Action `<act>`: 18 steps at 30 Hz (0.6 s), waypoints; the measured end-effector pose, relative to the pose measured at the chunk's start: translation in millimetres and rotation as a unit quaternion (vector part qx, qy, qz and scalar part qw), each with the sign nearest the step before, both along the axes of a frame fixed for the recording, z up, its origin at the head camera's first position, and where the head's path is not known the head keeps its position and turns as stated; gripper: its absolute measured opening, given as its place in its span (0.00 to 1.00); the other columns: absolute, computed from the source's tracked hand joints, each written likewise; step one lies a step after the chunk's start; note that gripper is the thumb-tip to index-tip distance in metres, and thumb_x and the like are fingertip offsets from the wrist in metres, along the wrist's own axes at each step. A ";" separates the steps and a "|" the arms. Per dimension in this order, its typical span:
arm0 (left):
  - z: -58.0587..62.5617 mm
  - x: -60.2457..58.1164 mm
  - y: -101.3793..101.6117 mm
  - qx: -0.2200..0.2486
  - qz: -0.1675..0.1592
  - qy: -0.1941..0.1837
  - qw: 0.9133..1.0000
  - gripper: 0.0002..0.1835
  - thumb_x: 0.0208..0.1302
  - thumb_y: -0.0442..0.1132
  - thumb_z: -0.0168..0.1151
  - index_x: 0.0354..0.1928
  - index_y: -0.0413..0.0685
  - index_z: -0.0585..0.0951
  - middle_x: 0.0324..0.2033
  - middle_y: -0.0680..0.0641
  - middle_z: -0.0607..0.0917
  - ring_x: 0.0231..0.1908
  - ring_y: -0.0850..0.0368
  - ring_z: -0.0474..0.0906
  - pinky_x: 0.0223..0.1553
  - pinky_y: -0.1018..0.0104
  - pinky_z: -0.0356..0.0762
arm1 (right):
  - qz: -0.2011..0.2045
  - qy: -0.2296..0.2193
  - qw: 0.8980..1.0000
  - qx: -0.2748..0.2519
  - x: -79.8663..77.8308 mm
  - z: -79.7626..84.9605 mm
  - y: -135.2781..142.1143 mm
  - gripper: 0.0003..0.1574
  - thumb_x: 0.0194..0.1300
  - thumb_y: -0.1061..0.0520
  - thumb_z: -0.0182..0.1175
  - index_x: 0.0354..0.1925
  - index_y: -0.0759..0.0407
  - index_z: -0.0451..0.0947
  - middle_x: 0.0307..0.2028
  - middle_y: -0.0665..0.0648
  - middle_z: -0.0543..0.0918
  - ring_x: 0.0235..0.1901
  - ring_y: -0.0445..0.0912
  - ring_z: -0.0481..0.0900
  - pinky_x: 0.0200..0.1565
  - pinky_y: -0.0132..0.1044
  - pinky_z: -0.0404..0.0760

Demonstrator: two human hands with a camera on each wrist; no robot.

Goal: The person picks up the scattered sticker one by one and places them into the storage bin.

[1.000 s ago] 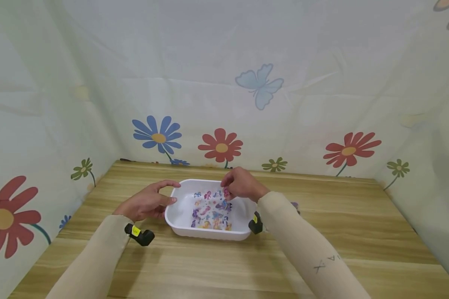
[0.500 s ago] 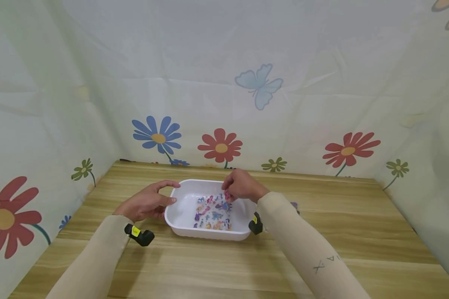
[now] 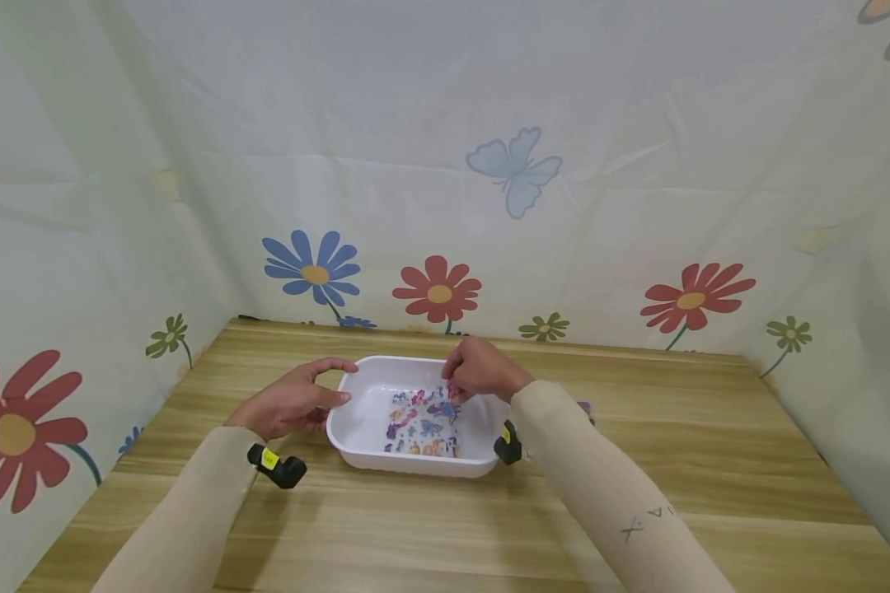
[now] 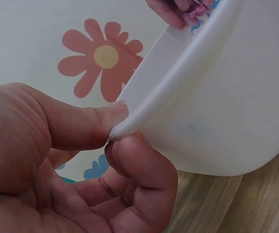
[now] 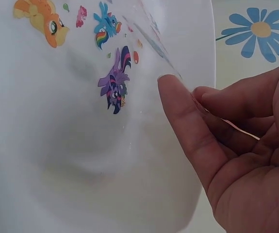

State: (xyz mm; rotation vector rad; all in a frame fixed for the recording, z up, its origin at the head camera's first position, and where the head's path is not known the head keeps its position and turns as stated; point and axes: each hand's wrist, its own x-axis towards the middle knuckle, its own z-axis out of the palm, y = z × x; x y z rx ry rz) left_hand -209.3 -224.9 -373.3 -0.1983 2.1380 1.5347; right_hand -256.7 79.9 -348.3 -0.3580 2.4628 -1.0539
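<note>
A white plastic basin (image 3: 415, 466) stands on the table, and in it lies a clear sticker sheet (image 3: 423, 427) printed with colourful cartoon ponies. My left hand (image 3: 292, 401) pinches the basin's left rim between thumb and fingers, as the left wrist view shows close up on the basin wall (image 4: 217, 107). Over the basin's far right part, my right hand (image 3: 482, 367) pinches the sheet's far right corner. In the right wrist view the sheet (image 5: 114, 90) rises in a curve to the thumb and fingertips of that hand (image 5: 236, 131), which cover the pinched corner.
A small purple item (image 3: 587, 409) lies right of the basin, partly hidden by the right sleeve. The wooden table (image 3: 386, 535) ends against a cloth backdrop (image 3: 371, 198) printed with flowers. Black wrist cameras sit at both cuffs.
The sticker sheet has shifted slightly right and towards me, and its far edge sits lower in the head view. The right hand moved a little the same way; the left hand stays put.
</note>
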 end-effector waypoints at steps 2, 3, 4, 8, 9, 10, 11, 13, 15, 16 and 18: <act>-0.5 0.2 -0.6 0.001 -0.001 0.001 1.000 0.34 0.73 0.35 0.64 0.76 0.57 0.65 0.62 0.35 0.73 0.36 0.49 0.78 0.33 0.64 0.80 | -0.001 -0.002 1.000 0.003 -0.2 -0.4 -0.5 0.14 0.67 0.67 0.65 0.51 0.66 0.87 0.41 0.60 0.88 0.35 0.47 0.86 0.41 0.36 0.89; -0.7 0.2 -0.8 0.001 -0.001 0.001 1.000 0.34 0.73 0.35 0.64 0.76 0.57 0.65 0.62 0.35 0.73 0.36 0.49 0.78 0.33 0.64 0.80 | -0.001 -0.002 1.000 0.004 -0.3 -0.6 -0.6 0.14 0.67 0.67 0.65 0.51 0.67 0.87 0.41 0.60 0.88 0.35 0.47 0.87 0.41 0.36 0.89; -0.7 0.0 -0.8 0.002 -0.001 0.001 1.000 0.34 0.73 0.35 0.64 0.76 0.58 0.65 0.62 0.35 0.73 0.36 0.49 0.78 0.33 0.64 0.80 | -0.002 -0.002 1.000 0.004 -0.4 -0.7 -0.4 0.14 0.67 0.67 0.65 0.50 0.67 0.87 0.41 0.60 0.88 0.34 0.47 0.87 0.40 0.36 0.89; -0.8 -0.7 -0.4 -0.001 0.000 0.003 1.000 0.34 0.73 0.35 0.64 0.76 0.58 0.65 0.62 0.35 0.73 0.35 0.49 0.78 0.34 0.64 0.80 | -0.003 -0.003 1.000 0.002 -0.1 -1.1 0.3 0.14 0.68 0.67 0.63 0.50 0.67 0.87 0.40 0.61 0.88 0.31 0.47 0.87 0.39 0.36 0.89; -0.9 -0.6 -0.4 -0.002 0.002 0.002 1.000 0.33 0.73 0.35 0.64 0.76 0.58 0.65 0.61 0.35 0.73 0.35 0.49 0.78 0.34 0.64 0.80 | -0.002 -0.003 1.000 0.002 -0.2 -1.4 0.4 0.14 0.68 0.67 0.63 0.51 0.68 0.87 0.40 0.61 0.88 0.31 0.46 0.87 0.39 0.36 0.89; -0.9 -0.6 -0.3 -0.002 0.003 0.002 1.000 0.33 0.73 0.35 0.64 0.76 0.58 0.66 0.61 0.35 0.73 0.35 0.49 0.77 0.33 0.64 0.80 | -0.002 -0.003 1.000 0.002 -0.3 -1.7 0.4 0.14 0.68 0.67 0.63 0.51 0.68 0.87 0.40 0.61 0.88 0.31 0.46 0.87 0.39 0.36 0.89; -1.1 -0.7 -0.4 -0.003 0.004 0.001 1.000 0.33 0.73 0.35 0.64 0.75 0.58 0.66 0.61 0.36 0.74 0.34 0.49 0.77 0.33 0.64 0.79 | -0.002 -0.003 1.000 0.002 -0.4 -1.9 0.4 0.14 0.68 0.67 0.63 0.51 0.68 0.86 0.40 0.61 0.88 0.30 0.46 0.87 0.39 0.36 0.89; -1.2 -0.4 -0.6 -0.002 0.003 0.001 1.000 0.32 0.73 0.35 0.63 0.76 0.57 0.66 0.60 0.35 0.74 0.34 0.49 0.77 0.33 0.65 0.79 | -0.002 -0.004 1.000 0.005 -0.5 -2.5 0.4 0.15 0.69 0.66 0.62 0.52 0.68 0.86 0.39 0.61 0.88 0.30 0.46 0.87 0.38 0.36 0.89; -1.6 -0.3 -0.7 -0.002 0.004 0.002 1.000 0.32 0.73 0.35 0.64 0.75 0.57 0.66 0.60 0.36 0.74 0.33 0.50 0.77 0.33 0.65 0.79 | -0.001 -0.002 1.000 0.008 -0.6 -3.0 0.3 0.15 0.69 0.65 0.62 0.52 0.67 0.86 0.39 0.60 0.88 0.30 0.46 0.88 0.38 0.35 0.88; -1.8 -0.6 -0.7 -0.002 0.004 0.002 1.000 0.32 0.73 0.35 0.63 0.75 0.57 0.66 0.60 0.36 0.74 0.33 0.49 0.77 0.33 0.65 0.79 | -0.001 -0.001 1.000 0.011 -0.5 -3.2 0.3 0.15 0.70 0.65 0.62 0.52 0.67 0.86 0.39 0.60 0.88 0.30 0.46 0.88 0.39 0.35 0.88; -2.2 -0.7 -0.8 -0.004 0.003 0.003 1.000 0.32 0.73 0.36 0.63 0.76 0.57 0.66 0.61 0.36 0.74 0.34 0.49 0.77 0.33 0.65 0.79 | 0.000 -0.001 1.000 0.014 -0.2 -3.6 0.3 0.15 0.70 0.64 0.62 0.52 0.66 0.86 0.39 0.60 0.88 0.31 0.46 0.88 0.39 0.35 0.88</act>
